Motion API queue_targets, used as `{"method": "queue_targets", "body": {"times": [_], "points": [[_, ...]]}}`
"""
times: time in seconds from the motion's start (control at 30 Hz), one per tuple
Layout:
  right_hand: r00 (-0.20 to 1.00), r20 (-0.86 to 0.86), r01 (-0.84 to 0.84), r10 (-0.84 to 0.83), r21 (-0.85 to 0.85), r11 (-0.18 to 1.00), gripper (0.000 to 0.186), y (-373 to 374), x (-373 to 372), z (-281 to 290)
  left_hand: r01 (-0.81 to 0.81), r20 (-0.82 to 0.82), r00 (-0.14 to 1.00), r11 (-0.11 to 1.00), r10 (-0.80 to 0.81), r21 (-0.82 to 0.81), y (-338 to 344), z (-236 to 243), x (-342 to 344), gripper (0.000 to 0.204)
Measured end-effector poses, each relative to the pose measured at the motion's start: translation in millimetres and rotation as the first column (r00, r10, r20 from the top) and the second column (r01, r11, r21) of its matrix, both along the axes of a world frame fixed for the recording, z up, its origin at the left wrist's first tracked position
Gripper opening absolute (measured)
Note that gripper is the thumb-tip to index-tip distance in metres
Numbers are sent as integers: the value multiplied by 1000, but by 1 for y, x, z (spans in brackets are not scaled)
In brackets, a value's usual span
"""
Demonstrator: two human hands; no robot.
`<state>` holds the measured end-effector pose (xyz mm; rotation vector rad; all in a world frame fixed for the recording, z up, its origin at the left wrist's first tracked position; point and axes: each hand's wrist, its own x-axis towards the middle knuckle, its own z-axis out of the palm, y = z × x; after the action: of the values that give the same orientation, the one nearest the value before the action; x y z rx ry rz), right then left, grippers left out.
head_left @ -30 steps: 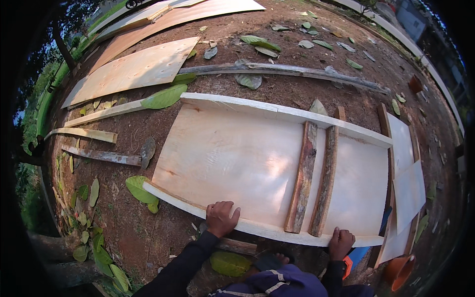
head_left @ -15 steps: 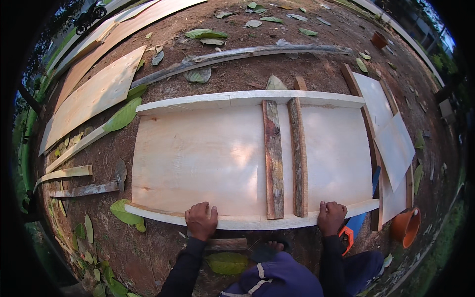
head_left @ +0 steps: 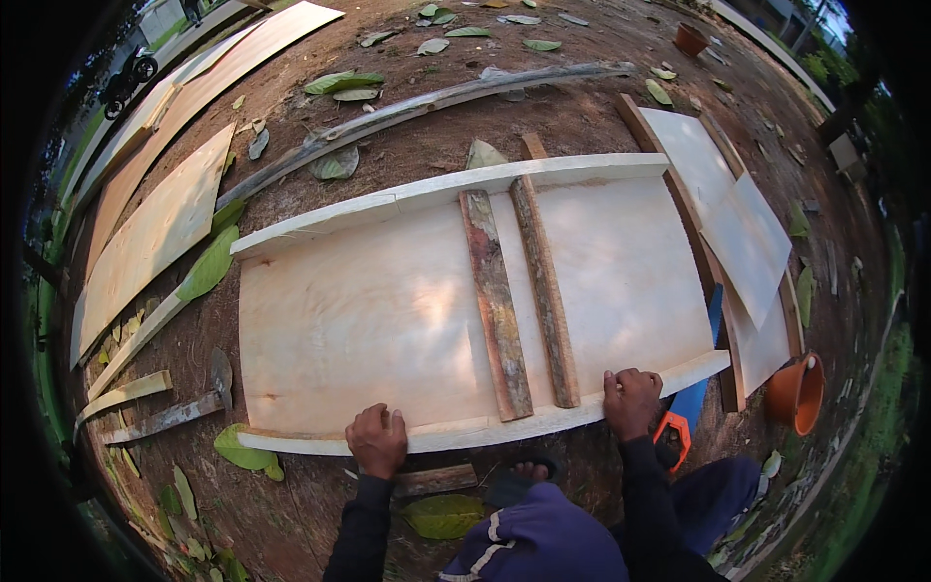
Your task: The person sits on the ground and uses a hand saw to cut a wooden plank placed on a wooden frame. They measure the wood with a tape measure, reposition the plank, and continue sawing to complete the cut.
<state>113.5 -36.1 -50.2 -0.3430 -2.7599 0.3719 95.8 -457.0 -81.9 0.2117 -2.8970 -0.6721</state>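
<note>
My left hand (head_left: 377, 438) and my right hand (head_left: 631, 403) curl over the pale near rail (head_left: 504, 432) of a wooden frame, which holds a light plywood sheet (head_left: 349, 310) between its two long edge boards. Two rough bark-covered strips (head_left: 497, 306) lie crosswise on the sheet, right of its middle. Just right of my right hand, an orange-handled saw (head_left: 679, 436) with a blue blade lies partly under the frame. A short wood piece (head_left: 436, 481) is on the dirt between my arms.
Plywood sheets (head_left: 155, 233) lie at left, more with timbers (head_left: 747, 233) at right. A long pole (head_left: 427, 102) lies beyond the frame. Orange pots (head_left: 793, 393) stand at right and back. Loose strips (head_left: 131, 393) and leaves (head_left: 208, 276) litter the dirt. A motorbike (head_left: 126, 78) stands top left.
The view has turned, so the frame and ground around it appear shifted left and tilted the other way. My hands stay on the near rail, with no clear change in grip.
</note>
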Motion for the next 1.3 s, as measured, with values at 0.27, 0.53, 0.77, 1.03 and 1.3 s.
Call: {"method": "queue_targets", "body": {"times": [0.27,0.53,0.77,1.03,1.3], "points": [[1000,19,10,-10,12,1000,23,-1,-2,2,-10,23,1000,999,9,37,-2,0,1,32],[999,37,23,-23,8,1000,22,0,0,0,-22,28,999,999,21,36,0,1,2,33],[999,25,27,-28,14,1000,22,1,0,-3,-31,34,999,999,30,32,1,1,2,32],[1000,-1,2,-2,-33,999,25,-2,-1,-1,-54,27,998,998,53,29,-2,-1,3,32],[996,58,62,-61,-16,998,23,-3,-2,6,-73,55,996,997,72,17,-2,-7,3,32]]}}
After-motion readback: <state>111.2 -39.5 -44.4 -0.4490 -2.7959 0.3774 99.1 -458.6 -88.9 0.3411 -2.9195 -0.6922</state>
